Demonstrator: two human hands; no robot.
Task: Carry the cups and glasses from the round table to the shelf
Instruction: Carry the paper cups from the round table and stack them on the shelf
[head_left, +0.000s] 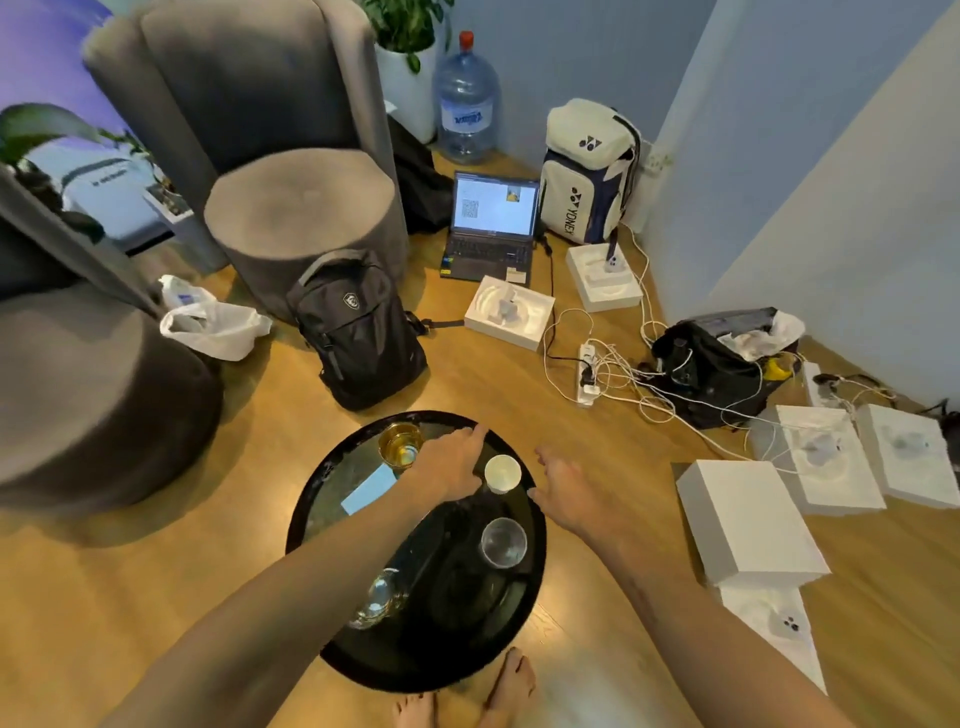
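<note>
A round black glass table (332, 499) stands below me. On it are a glass of amber liquid (400, 444) at the far side, a small white cup (503, 474) to its right, an empty clear glass (503, 542) nearer me, and another clear glass (379, 603) at the near left. My left hand (453, 462) hovers between the amber glass and the white cup, fingers spread, holding nothing. My right hand (563, 488) is open just right of the white cup, thumb close to it. The shelf is not in view.
A blue card (370, 488) lies on the table. A black backpack (358, 332), laptop (491, 228), power strip with tangled cables (589, 374), white boxes (748, 525) and a black bag (717, 369) cover the wooden floor. Grey armchairs (291, 208) stand left. My bare feet (498, 691) are by the table.
</note>
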